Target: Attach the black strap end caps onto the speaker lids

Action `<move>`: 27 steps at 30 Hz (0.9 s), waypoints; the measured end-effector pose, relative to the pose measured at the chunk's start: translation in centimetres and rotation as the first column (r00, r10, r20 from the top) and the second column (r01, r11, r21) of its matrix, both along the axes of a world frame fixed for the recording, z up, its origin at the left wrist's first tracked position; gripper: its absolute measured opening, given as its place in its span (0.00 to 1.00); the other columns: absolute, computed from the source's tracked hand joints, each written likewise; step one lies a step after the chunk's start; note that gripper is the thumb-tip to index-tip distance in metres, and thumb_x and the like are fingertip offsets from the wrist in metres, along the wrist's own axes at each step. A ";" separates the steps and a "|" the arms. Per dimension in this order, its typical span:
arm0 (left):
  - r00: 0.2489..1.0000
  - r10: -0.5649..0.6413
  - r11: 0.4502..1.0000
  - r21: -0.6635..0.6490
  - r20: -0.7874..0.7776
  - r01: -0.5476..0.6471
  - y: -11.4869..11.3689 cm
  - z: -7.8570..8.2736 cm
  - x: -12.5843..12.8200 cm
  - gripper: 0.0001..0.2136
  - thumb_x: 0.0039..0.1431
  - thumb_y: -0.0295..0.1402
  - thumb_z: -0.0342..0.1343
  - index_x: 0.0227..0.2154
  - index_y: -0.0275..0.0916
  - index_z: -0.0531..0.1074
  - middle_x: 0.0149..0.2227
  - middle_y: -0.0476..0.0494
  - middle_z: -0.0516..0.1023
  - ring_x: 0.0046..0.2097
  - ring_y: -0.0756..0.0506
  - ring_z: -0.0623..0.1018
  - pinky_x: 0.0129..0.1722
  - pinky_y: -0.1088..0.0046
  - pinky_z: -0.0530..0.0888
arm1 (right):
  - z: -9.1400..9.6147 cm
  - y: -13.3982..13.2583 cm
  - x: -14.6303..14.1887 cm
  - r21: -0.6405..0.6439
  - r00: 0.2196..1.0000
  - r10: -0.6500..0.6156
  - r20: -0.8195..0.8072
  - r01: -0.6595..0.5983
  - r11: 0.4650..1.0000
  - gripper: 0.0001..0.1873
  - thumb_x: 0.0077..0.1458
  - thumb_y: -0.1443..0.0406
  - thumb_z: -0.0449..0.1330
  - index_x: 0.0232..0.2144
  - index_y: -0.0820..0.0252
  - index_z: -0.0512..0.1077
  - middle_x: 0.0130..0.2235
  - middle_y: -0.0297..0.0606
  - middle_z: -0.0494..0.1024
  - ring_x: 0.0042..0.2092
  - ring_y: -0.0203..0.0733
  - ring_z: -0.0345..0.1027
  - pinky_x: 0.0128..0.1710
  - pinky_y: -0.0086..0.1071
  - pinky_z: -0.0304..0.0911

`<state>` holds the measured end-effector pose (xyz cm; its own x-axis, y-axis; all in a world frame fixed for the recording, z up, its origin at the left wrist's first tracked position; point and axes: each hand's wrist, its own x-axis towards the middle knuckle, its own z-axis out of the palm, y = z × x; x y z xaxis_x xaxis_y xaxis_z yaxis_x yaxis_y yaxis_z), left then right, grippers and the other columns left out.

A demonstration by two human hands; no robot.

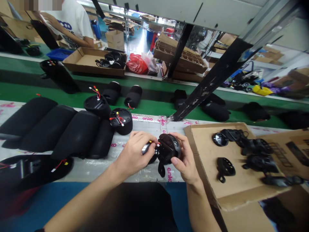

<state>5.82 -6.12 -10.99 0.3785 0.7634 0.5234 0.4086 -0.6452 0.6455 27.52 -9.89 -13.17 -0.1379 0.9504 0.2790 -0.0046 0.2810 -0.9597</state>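
Observation:
In front of me my right hand (184,158) grips a round, glossy black plastic end cap (168,149), thumb at its lower edge and fingers curled round the far side. A small black loop (161,169) hangs below the cap. To its left, my left hand (138,151) is closed in a pinch at a small wire connector (158,144) with bits of red and yellow. Beneath those fingers is a black body with a silvery edge (145,148), mostly hidden. Two black fabric-covered speakers (122,120) (98,104) stand beyond, with red and white wires on top.
Several black cylindrical speakers (74,135) lie at the left. At the right, a cardboard box (205,174) holds black caps (225,169). A dark slanted post (212,80) rises before the green conveyor (152,103). Across it, a person (72,25) stands behind an open carton (79,59).

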 end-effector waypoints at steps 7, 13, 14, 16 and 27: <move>0.999 -0.009 0.997 0.079 0.053 0.005 0.3 -0.2 -0.6 0.04 0.69 0.28 0.66 0.39 0.41 0.76 0.36 0.52 0.86 0.36 0.48 0.82 0.47 0.66 0.71 | 0.5 0.1 0.1 -0.001 0.999 0.032 0.027 -0.032 0.999 0.32 0.65 0.49 0.69 0.66 0.43 0.68 0.61 0.41 0.77 0.63 0.54 0.75 0.56 0.44 0.78; 0.998 -0.031 0.999 0.020 -0.052 0.032 0.6 0.3 -0.4 0.04 0.70 0.28 0.66 0.40 0.42 0.76 0.38 0.54 0.87 0.38 0.47 0.83 0.49 0.64 0.68 | 0.8 0.2 0.2 -0.008 0.992 0.009 0.127 -0.009 1.000 0.32 0.64 0.52 0.70 0.66 0.43 0.67 0.59 0.42 0.77 0.48 0.47 0.80 0.47 0.41 0.79; 0.998 -0.025 1.000 0.009 -0.056 0.025 0.6 0.4 -0.4 0.04 0.70 0.27 0.66 0.41 0.42 0.76 0.39 0.53 0.87 0.40 0.47 0.84 0.49 0.64 0.68 | 1.0 0.1 0.1 -0.022 0.990 -0.001 0.141 0.004 1.000 0.32 0.64 0.53 0.71 0.67 0.43 0.67 0.60 0.42 0.76 0.44 0.45 0.80 0.44 0.40 0.79; 0.998 0.008 1.000 -0.013 -0.056 -0.008 0.5 0.5 -0.4 0.04 0.69 0.27 0.66 0.41 0.41 0.76 0.41 0.51 0.87 0.44 0.45 0.84 0.49 0.64 0.68 | 1.3 0.1 0.0 -0.061 0.991 0.014 0.136 -0.006 0.998 0.33 0.64 0.53 0.71 0.67 0.43 0.67 0.61 0.42 0.75 0.40 0.43 0.79 0.40 0.39 0.79; 0.990 0.095 0.987 -0.140 0.101 -0.080 -0.2 0.2 -1.6 0.07 0.67 0.30 0.68 0.44 0.44 0.77 0.41 0.50 0.87 0.45 0.43 0.85 0.51 0.62 0.73 | 1.3 0.6 -0.8 -0.107 0.999 0.017 0.029 -0.013 0.994 0.34 0.62 0.47 0.71 0.65 0.43 0.69 0.62 0.43 0.75 0.50 0.50 0.79 0.47 0.43 0.80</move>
